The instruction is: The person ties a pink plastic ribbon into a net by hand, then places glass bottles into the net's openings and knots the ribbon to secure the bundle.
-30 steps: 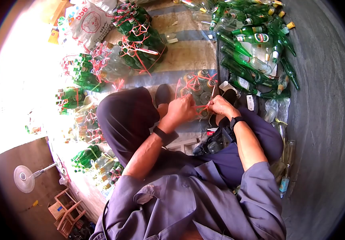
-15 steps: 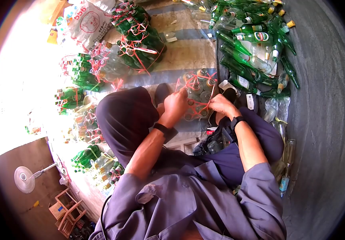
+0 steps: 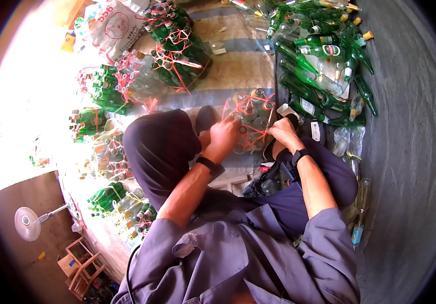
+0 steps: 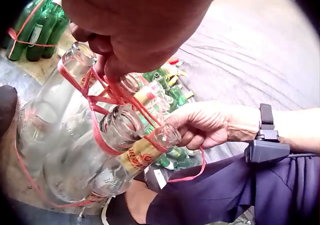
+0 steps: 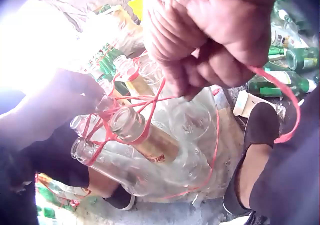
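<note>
A bundle of clear glass bottles [image 3: 248,109] stands between the person's feet, red twine [image 5: 159,98] looped round the necks. The left hand [image 3: 224,136], fingers curled, pinches twine at the bundle's near left; in the left wrist view this hand [image 4: 135,25] hangs over the bottle mouths. At the near right side the right hand [image 3: 284,134] pinches the twine, seen also in the left wrist view [image 4: 200,125]. A loose red tail trails from the right hand [image 5: 210,40] in the right wrist view. Fingertips of the left hand are partly hidden.
Loose green bottles [image 3: 324,61] lie in a pile at the upper right. Tied green bundles [image 3: 177,45] and a white sack [image 3: 114,30] stand at the upper left. More bundles [image 3: 111,157] line the left; a fan [image 3: 28,223] is at the lower left.
The left hand has moved left and slightly back from the right hand. The right hand has shifted slightly right, and the twine between them is spread wider.
</note>
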A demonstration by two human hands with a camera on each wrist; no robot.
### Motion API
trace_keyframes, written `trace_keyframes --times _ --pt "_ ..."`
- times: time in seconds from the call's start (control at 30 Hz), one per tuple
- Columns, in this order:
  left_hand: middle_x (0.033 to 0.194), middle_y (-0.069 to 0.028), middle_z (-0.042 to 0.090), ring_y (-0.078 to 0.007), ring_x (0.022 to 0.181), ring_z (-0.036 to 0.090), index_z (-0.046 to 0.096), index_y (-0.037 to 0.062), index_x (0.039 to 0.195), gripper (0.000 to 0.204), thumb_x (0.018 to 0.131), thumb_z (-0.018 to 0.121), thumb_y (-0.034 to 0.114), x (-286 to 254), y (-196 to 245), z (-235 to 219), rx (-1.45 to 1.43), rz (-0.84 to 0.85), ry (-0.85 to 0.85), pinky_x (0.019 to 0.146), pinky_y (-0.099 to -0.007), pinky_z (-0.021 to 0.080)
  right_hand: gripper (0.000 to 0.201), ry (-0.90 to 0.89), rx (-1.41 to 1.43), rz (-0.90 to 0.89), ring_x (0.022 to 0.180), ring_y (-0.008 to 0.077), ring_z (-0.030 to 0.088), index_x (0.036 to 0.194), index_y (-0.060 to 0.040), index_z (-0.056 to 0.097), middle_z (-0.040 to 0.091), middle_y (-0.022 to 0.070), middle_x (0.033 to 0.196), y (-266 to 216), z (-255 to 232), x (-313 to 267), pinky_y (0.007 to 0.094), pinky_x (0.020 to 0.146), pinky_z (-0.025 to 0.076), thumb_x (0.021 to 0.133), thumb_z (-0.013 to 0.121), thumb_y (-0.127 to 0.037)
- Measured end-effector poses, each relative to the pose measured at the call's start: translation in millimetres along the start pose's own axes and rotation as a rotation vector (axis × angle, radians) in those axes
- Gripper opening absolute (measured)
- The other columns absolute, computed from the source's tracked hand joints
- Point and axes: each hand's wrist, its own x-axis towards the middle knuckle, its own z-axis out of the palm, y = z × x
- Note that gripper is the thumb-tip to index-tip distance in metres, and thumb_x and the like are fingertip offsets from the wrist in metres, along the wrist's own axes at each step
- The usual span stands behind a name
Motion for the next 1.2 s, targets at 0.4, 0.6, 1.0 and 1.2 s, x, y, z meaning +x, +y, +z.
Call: trace_keyframes --times 0.4,0.6,1.0,1.2 --pt "0.098 -0.0077 0.064 -0.0295 0.099 0.062 0.066 0.0081 0.099 0.022 0.078 0.067 0.014 -8 20 -8 -0.012 0.245 0.046 0.084 -0.0424 0.05 0.029 0.097 -0.206 0.056 0.08 0.041 0.067 0.076 0.0015 0.072 0.066 0.025 0.078 5 0 -2 0.0464 0.074 0.053 0.073 0.07 -0.027" --pt "0.142 -0.0131 0.049 -0.0311 0.127 0.048 0.056 0.01 0.129 0.06 0.073 0.073 0.022 -13 45 -8 -0.041 0.414 -0.05 0.104 -0.047 0.037 0.026 0.107 -0.238 -0.019 0.077 0.0422 0.066 0.077 0.0003 0.072 0.066 0.0251 0.077 0 -8 -3 0.0459 0.072 0.053 0.073 0.068 -0.025" --pt "0.148 0.0002 0.045 -0.0281 0.142 0.03 0.042 0.0179 0.146 0.066 0.083 0.062 0.02 -3 38 11 0.123 0.619 -0.245 0.11 -0.0594 0.025 0.018 0.036 -0.143 -0.006 0.086 0.0415 0.067 0.08 -0.0009 0.073 0.068 0.0246 0.083 -1 -22 -18 0.0463 0.078 0.053 0.074 0.064 -0.016" --pt "0.145 0.0021 0.047 -0.0258 0.146 0.024 0.049 0.0192 0.141 0.057 0.084 0.06 0.023 -8 37 10 0.23 0.631 -0.222 0.111 -0.0643 0.021 0.019 0.039 -0.218 -0.023 0.083 0.0418 0.067 0.079 -0.0021 0.073 0.068 0.0238 0.081 -2 -19 -15 0.0467 0.076 0.053 0.076 0.066 -0.019"
